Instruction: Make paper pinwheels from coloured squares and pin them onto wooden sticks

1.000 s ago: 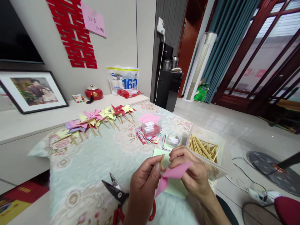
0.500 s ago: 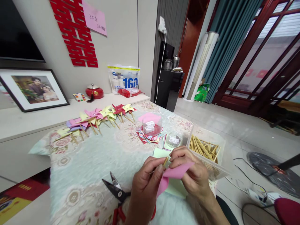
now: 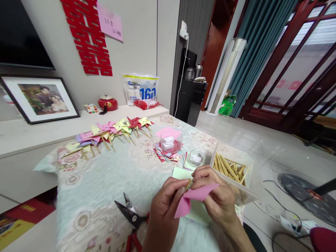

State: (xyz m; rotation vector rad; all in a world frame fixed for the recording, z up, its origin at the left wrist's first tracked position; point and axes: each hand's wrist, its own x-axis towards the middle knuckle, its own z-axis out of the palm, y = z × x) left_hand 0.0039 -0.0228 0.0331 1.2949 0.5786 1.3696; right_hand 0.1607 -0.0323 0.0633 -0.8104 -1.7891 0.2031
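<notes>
A wooden stick is pinched between the thumb and forefinger of my left hand, only its short end showing. Just beside that end are the closed fingertips of my right hand, with a folded pink paper pinwheel held against them. The pinwheel's blades stick out below and between both hands. Whether a pin sits between the right fingertips is hidden. Pale green paper lies on the table under my hands. Open scissors with red handles rest left of my left forearm.
Finished pinwheels on sticks lie in a row along the table's far left. A clear round tub stands on patterned paper, near a smaller clear container. At right, a plastic box holds many wooden sticks.
The view has shifted slightly. Both hands stay together around the stick and pink paper, and the lower pink blade now shows more fully beside my left thumb.
</notes>
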